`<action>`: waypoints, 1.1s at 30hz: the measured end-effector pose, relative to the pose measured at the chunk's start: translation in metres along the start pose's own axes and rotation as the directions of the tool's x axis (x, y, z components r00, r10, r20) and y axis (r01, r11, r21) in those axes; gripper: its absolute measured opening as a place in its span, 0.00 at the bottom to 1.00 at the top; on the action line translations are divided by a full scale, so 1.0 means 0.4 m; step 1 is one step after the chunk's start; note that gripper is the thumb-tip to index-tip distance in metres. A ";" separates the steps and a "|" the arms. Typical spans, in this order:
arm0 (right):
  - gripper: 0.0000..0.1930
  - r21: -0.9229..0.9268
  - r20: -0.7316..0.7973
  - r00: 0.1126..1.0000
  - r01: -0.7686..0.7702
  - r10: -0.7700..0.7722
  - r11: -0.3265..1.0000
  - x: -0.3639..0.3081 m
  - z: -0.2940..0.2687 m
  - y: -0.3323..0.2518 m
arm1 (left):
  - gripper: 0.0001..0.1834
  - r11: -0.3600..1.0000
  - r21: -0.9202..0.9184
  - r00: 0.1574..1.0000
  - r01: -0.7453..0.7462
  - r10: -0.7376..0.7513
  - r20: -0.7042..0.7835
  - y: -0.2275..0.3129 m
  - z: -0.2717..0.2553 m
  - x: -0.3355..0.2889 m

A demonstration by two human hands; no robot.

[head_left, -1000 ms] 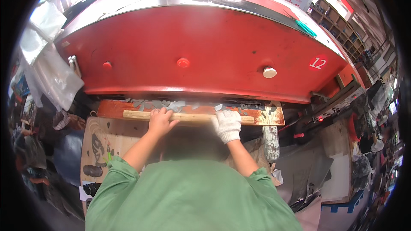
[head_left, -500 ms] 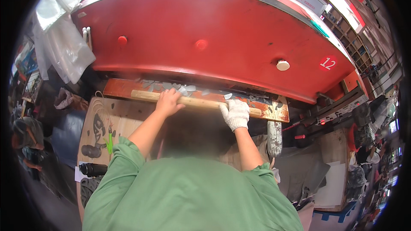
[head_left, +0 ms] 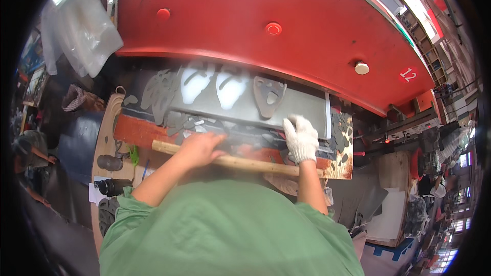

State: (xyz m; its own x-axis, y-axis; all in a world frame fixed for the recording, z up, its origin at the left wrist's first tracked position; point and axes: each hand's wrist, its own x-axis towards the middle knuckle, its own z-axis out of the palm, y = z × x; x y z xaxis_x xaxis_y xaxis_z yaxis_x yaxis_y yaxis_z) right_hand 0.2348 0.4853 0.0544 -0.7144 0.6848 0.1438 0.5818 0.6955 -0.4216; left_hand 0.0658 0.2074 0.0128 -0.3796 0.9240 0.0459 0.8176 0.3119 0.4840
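My bare left hand [head_left: 200, 149] is just above a long wooden bar [head_left: 240, 163] on the near edge of a board [head_left: 135, 129]. Its thumb and fingers are apart, with nothing seen between them. My right hand [head_left: 300, 139], in a white knit glove, reaches past the bar to the near edge of a grey sheet [head_left: 304, 106], fingers stretched out. On the sheet lie two white, shield-like shapes [head_left: 228, 89] and a dark grey one [head_left: 269, 97] with a hole in it. Grey scraps [head_left: 176, 121] lie along the board and at its left end.
A red machine front [head_left: 220, 15] spans the far side, over the board's back edge; a red button [head_left: 273, 29] and a pale knob [head_left: 361, 67] stick out of it. Plastic bags [head_left: 84, 36] hang at left. A black bottle [head_left: 113, 187] and green-handled tool [head_left: 133, 155] lie on the left table.
The board has come out from under the red machine toward me, bringing the grey sheet and its shapes into view. Both hands have left the wooden bar; the right has reached beyond it.
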 end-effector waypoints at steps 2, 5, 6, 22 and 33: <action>0.33 0.043 -0.108 0.994 -0.010 0.014 0.999 0.027 0.041 -0.076 | 0.23 0.997 0.018 0.980 -0.077 0.079 -0.183 0.005 -0.006 0.017; 0.47 -0.054 -0.042 0.982 -0.187 0.185 0.981 0.032 0.104 -0.193 | 0.22 0.979 0.032 0.911 -0.203 0.200 -0.362 0.017 0.036 0.056; 0.51 -0.083 -0.001 0.975 -0.221 0.221 0.972 0.021 0.116 -0.223 | 0.22 0.973 0.064 0.907 -0.221 0.229 -0.353 0.023 0.059 0.058; 0.53 0.110 0.083 0.948 -0.316 0.308 0.942 -0.143 0.081 -0.222 | 0.24 0.965 0.107 0.946 -0.239 0.257 -0.199 0.094 0.185 -0.104; 0.40 0.946 0.299 0.954 -0.299 -0.014 -0.123 -0.150 -0.036 0.035 | 0.22 0.947 0.265 0.982 -0.183 0.188 0.009 0.179 0.122 -0.015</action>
State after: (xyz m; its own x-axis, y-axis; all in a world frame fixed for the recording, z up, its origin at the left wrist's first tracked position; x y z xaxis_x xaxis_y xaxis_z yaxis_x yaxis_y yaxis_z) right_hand 0.2914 0.4570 0.0527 -0.8062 0.5783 -0.1250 -0.2262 -0.4964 -0.8381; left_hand 0.1476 0.2350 0.0046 -0.2156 0.9680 0.1283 0.9583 0.1844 0.2184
